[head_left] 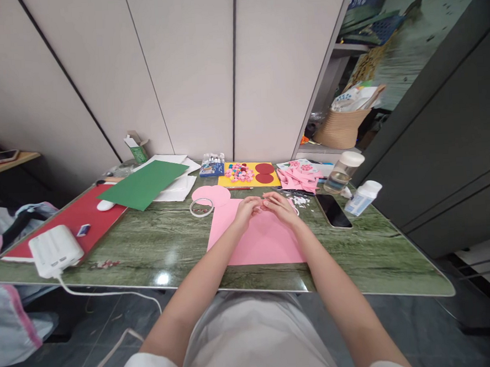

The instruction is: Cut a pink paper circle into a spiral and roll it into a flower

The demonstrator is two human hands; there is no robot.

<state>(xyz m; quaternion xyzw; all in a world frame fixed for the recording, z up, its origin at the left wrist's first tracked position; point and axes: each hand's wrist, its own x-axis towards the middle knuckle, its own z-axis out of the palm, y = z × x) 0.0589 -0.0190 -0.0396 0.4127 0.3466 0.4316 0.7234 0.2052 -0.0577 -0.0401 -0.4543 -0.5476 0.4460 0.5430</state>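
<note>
Over the upper part of a pink paper sheet (265,243), my left hand (249,210) and my right hand (283,206) meet with fingertips close together. Both hands are closed in a pinch on something small, mostly hidden by the fingers. To the left of the sheet's top lie a roll of tape (201,208) and pink paper circles (218,195). White paper scraps (302,201) are scattered just right of my right hand. A pencil (240,188) lies behind the hands.
Behind are a yellow sheet (224,180) with colourful pompoms (239,173) and dark red circles (264,169), and pink paper pieces (298,179). A phone (333,210), bottle (344,172) and white container (362,198) stand right. Green paper (145,184) and a white power bank (56,250) lie left.
</note>
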